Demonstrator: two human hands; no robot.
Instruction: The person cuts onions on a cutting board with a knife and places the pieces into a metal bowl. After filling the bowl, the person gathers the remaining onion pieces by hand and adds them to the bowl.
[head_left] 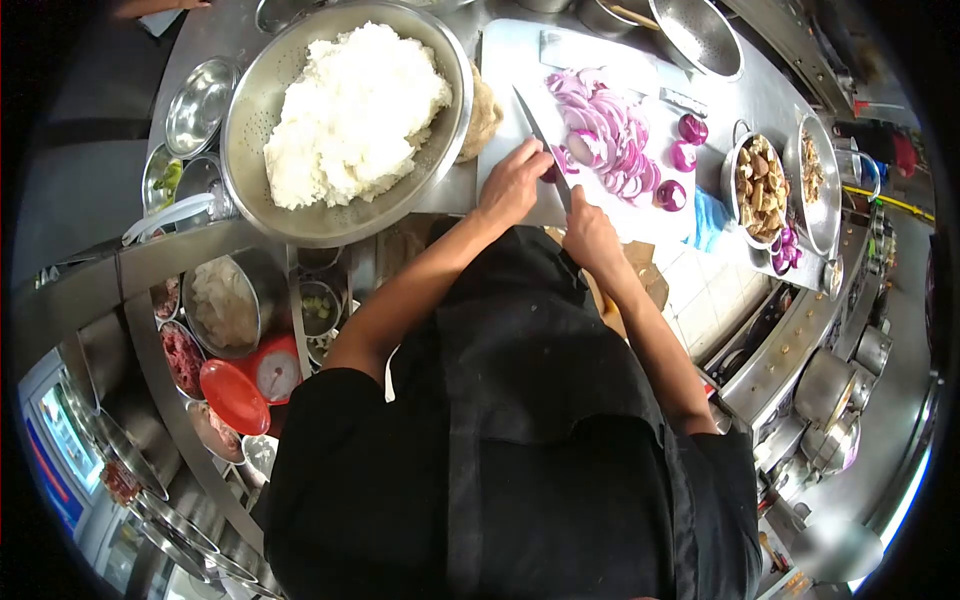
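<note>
My right hand (pixel 592 238) is closed round the handle of a kitchen knife (pixel 531 118), whose blade points away across the white cutting board (pixel 515 60). My left hand (pixel 514 184) has its fingers bent together against a piece of red onion (pixel 563 158) at the blade, partly hidden by the fingers and knife. Just beyond the knife lies a pile of sliced red onion (pixel 612 125). Several peeled red onion pieces, one of them a red onion half (pixel 670 195), rest along the board's right side.
A large colander of white rice-like food (pixel 455 150) stands left of the board. On the right are a bowl of cut mushrooms (pixel 735 185), another metal bowl (pixel 830 235) and a blue cloth (pixel 710 222). An empty colander (pixel 735 70) sits behind. Food containers fill the lower left.
</note>
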